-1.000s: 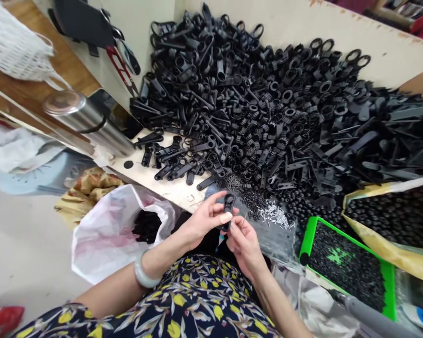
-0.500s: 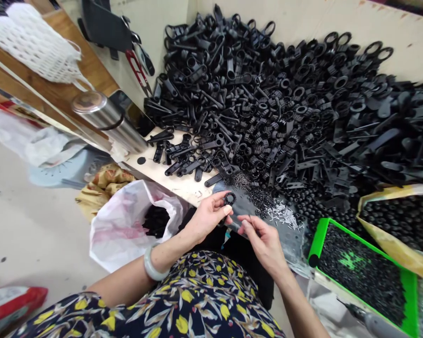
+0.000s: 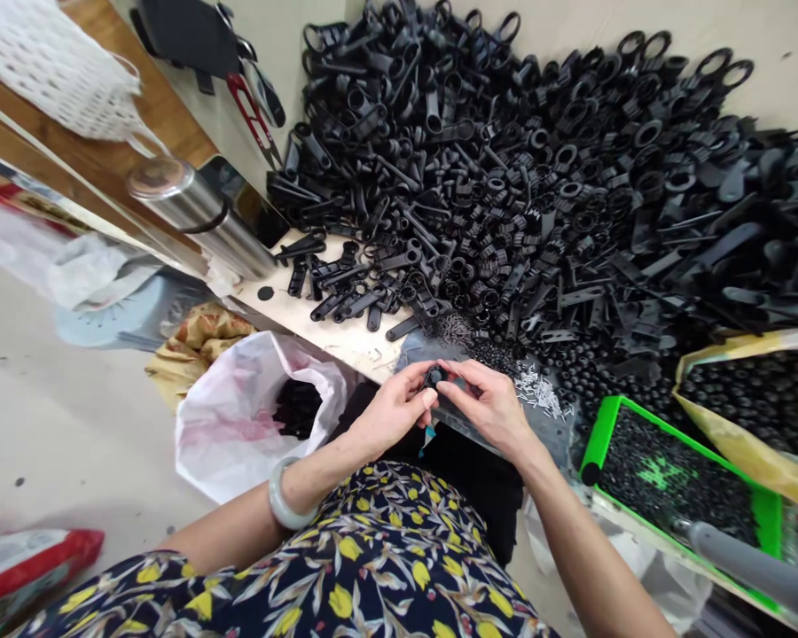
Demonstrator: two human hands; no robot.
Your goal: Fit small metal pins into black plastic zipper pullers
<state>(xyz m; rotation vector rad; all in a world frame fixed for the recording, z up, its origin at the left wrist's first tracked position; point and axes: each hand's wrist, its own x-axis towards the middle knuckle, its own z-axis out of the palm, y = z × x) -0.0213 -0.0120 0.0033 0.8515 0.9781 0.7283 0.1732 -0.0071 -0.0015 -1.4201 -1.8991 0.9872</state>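
Note:
Pinched between the thumb and fingers of my left hand (image 3: 399,408) is a small round black part (image 3: 434,377). My right hand (image 3: 485,399) meets it from the right, its thumb and fingertips closed at the part's edge; whether a smaller piece sits between those fingertips is too small to tell. Just beyond the hands lies a grey mat (image 3: 551,427), with small silvery pins (image 3: 537,390) heaped on it to the right. A large pile of black plastic parts (image 3: 479,177) rises behind.
A steel flask (image 3: 203,217) stands at the left, near red-handled scissors (image 3: 249,111). A white bag (image 3: 219,425) with black pieces hangs below the table edge. At the right are a green tray (image 3: 602,434), a yellow sack (image 3: 724,416) and a grey tool (image 3: 745,554).
My right hand has moved left and up to the black part in my left hand; the two hands now meet. The grey tool at the lower right shows further into view.

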